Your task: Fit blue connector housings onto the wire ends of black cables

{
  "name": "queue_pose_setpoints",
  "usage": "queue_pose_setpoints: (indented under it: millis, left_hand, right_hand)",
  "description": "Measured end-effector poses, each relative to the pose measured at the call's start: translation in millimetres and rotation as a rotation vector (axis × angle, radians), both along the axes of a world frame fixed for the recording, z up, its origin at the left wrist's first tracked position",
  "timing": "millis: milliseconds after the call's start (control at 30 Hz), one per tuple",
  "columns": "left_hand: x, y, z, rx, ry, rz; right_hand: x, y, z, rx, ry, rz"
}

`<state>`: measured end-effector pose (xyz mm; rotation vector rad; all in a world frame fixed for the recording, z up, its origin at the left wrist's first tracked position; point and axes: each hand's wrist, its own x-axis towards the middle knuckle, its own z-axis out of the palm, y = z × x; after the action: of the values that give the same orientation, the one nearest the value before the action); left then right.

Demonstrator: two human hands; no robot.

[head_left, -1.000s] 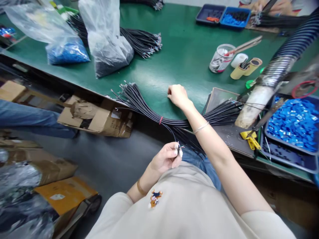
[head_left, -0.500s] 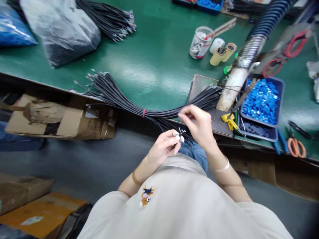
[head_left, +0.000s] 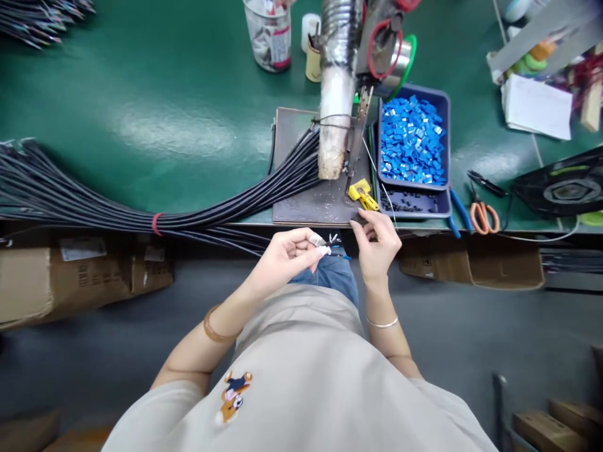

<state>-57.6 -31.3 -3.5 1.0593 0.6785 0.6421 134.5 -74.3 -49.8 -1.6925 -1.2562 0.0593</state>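
Observation:
My left hand [head_left: 294, 250] pinches black cables by their ends, just in front of the table edge. Short bare and white wire ends [head_left: 333, 239] stick out past its covered fingertips. Close by on the right, my right hand [head_left: 378, 243] has thumb and forefinger drawn together; anything between them is too small to make out. A thin pale wire [head_left: 378, 176] runs down beside the trays towards that hand. The bundle of black cables [head_left: 211, 213], tied with a red band [head_left: 157, 224], lies along the table edge, some of its cables hanging towards my left hand.
A taped duct nozzle [head_left: 333, 141] comes down over a dark board [head_left: 301, 210]. Beside it are a yellow tool [head_left: 363, 194], a tray of blue pieces [head_left: 447, 138], blue-handled pliers [head_left: 459, 210] and orange-handled scissors [head_left: 484, 216]. Cardboard boxes [head_left: 85, 276] stand under the table.
The view has swung to the right. My right hand has moved away from the cable bundle to the right of my left hand, which still pinches the cable ends.

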Motion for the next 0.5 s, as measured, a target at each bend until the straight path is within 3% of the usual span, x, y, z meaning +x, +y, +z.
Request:
queue_pose_setpoints:
  millis: [100, 200, 300, 400, 500]
  left_hand:
    - [4, 4, 1.4, 0.116, 0.049, -0.017]
    - [10, 7, 7.5, 0.362, 0.173, 0.01]
    - [14, 10, 16.3, 0.527, 0.217, -0.015]
    - [16, 12, 17.0, 0.376, 0.123, -0.105]
    - [18, 15, 3.7, 0.09, -0.015, 0.049]
  right_hand:
    - [5, -17, -3.1, 0.1, -0.019, -0.047]
    - [15, -30, -4.3, 0.253, -0.131, -0.12]
    - [25, -30, 2.2, 0.337, -0.231, -0.095]
    - [32, -22, 12.8, 0.202, -0.316, 0.021]
    - [36, -17, 20.9, 0.157, -0.351, -0.047]
